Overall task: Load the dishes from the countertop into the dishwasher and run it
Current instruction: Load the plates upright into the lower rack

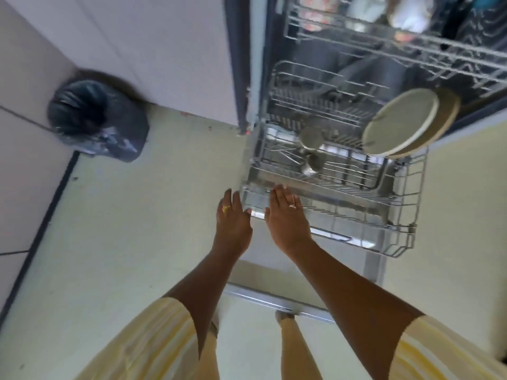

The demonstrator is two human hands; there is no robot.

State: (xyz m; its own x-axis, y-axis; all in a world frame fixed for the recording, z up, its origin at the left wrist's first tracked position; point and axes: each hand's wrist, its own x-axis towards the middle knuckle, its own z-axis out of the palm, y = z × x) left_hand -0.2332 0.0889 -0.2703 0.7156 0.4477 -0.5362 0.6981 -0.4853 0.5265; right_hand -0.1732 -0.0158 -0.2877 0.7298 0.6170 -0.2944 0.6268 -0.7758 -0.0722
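No readable text anywhere, honestly. The lower rack [417, 204] at the right hand [285, 215], the plates [400, 122] further out past that hand, and the bin bag [96, 119] well off beyond the left hand [233, 218] show no lettering I can make out. It's all pretty blurry.

Below me lies a pale cream floor [137, 215], with a round black-bagged bin [96, 119] near a plain white cabinet panel [164, 50].
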